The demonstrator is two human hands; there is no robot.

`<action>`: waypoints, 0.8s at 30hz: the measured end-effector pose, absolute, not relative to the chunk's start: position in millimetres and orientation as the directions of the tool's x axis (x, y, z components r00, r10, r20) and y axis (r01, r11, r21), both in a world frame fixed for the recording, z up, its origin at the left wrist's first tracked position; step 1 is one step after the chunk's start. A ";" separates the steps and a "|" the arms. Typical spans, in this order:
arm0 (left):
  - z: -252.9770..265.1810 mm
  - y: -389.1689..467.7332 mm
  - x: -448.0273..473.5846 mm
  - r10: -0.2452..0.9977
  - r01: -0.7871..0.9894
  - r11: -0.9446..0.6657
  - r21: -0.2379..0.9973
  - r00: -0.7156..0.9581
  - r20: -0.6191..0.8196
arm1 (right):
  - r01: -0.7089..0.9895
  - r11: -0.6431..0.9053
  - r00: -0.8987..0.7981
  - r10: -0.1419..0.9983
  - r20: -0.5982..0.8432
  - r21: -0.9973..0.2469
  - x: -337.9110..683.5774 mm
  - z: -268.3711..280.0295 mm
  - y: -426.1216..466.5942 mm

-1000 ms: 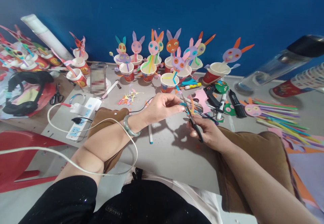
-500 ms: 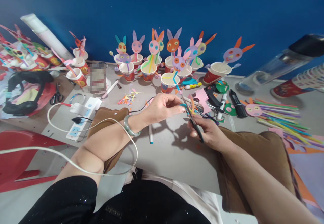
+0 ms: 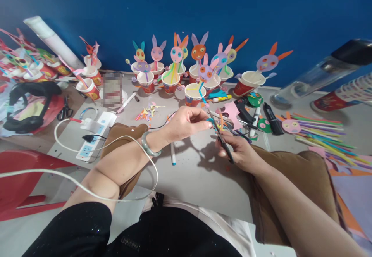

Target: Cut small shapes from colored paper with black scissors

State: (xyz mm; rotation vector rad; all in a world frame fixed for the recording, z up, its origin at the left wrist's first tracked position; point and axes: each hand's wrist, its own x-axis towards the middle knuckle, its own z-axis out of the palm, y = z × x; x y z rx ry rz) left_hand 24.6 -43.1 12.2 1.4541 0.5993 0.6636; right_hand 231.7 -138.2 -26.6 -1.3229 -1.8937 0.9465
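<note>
My left hand (image 3: 190,122) is closed in a pinch on a small blue-teal piece of paper (image 3: 210,122) at its fingertips. My right hand (image 3: 236,150) grips the black handles of a pair of scissors (image 3: 223,144), the blades pointing up and away beside the left fingertips. How far the blades are apart is hard to make out. Just beyond them stands a paper cup (image 3: 193,97) with a purple rabbit face (image 3: 205,73) on a blue stem. A marker with a blue tip (image 3: 173,156) lies below my left wrist.
Several paper cups with rabbit faces (image 3: 176,54) line the blue wall. To the right lie a glue gun (image 3: 243,107), a black marker (image 3: 272,119) and coloured sticks (image 3: 325,131). Brown cushions (image 3: 290,191) sit under my forearms. A white cable (image 3: 87,187) crosses my left arm near a power strip (image 3: 97,133).
</note>
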 end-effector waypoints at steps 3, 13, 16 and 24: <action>13.9 -43.7 24.5 0.728 -0.042 0.005 0.999 0.685 0.025 | 0.499 0.230 -0.290 0.953 0.089 -0.835 232.1 -26.9 -138.3; 16.0 -44.0 23.3 0.730 -0.022 -0.023 0.999 0.683 0.032 | 0.496 0.234 -0.292 0.952 0.093 -0.836 232.0 -26.0 -137.9; 17.8 -45.5 23.9 0.734 -0.018 -0.035 0.999 0.678 0.038 | 0.493 0.226 -0.294 0.952 0.084 -0.840 231.7 -26.4 -137.5; 35.5 -23.0 4.4 0.761 0.026 -0.131 0.991 0.644 0.083 | 0.305 0.189 -0.314 0.945 0.089 -0.933 237.6 -24.8 -139.9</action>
